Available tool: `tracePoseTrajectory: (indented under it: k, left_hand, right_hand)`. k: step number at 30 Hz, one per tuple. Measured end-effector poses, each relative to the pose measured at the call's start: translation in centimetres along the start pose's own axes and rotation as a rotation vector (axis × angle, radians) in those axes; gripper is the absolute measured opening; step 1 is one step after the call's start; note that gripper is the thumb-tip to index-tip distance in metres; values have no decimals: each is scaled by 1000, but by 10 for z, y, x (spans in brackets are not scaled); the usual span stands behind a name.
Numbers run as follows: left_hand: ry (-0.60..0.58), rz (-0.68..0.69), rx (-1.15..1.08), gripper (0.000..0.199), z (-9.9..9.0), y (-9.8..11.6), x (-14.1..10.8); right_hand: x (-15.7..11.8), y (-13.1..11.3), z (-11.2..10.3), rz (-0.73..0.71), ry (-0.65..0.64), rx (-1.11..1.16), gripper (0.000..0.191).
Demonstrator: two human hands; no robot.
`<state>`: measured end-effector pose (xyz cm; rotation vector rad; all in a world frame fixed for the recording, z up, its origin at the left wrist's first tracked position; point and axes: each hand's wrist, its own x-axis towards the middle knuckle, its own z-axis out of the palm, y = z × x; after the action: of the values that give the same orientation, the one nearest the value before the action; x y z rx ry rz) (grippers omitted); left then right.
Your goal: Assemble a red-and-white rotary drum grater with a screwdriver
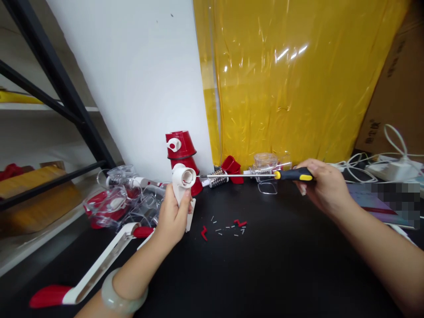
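My left hand point(174, 216) is closed around a white plastic grater body point(179, 181), whose round opening faces right. In my right hand point(323, 185) is a long screwdriver point(293, 175) with a black and yellow handle, held level. Its tip reaches the rim of the round opening; whether it touches cannot be made out. On the black table below lie several small metal pins point(228, 227) and two small red plastic pieces, one red piece point(204, 232) nearer my left hand and another red piece point(240, 223) farther right.
Red stacked bases point(181, 145) stand behind my left hand. Clear and red plastic parts point(115, 201) are heaped at left, near a white crank arm with red grip point(99, 265). Drum graters point(217, 178) lie at the back; cables point(361, 168) are at right.
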<state>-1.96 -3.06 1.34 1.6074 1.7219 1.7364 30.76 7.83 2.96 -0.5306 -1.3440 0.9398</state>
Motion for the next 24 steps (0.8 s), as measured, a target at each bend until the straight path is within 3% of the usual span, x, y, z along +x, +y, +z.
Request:
tracePoseTrajectory:
  k: [3, 10, 24]
  left_hand:
    - [-52, 60, 74, 23, -1, -2, 0]
    - [-93, -3, 70, 26, 2, 4, -1]
    - [-108, -3, 78, 27, 3, 4, 0]
  right_hand:
    - [-5, 2, 0, -29, 18, -56, 24]
    - [-18, 3, 3, -106, 6, -282, 31]
    - [-25, -13, 14, -113, 7, -410, 29]
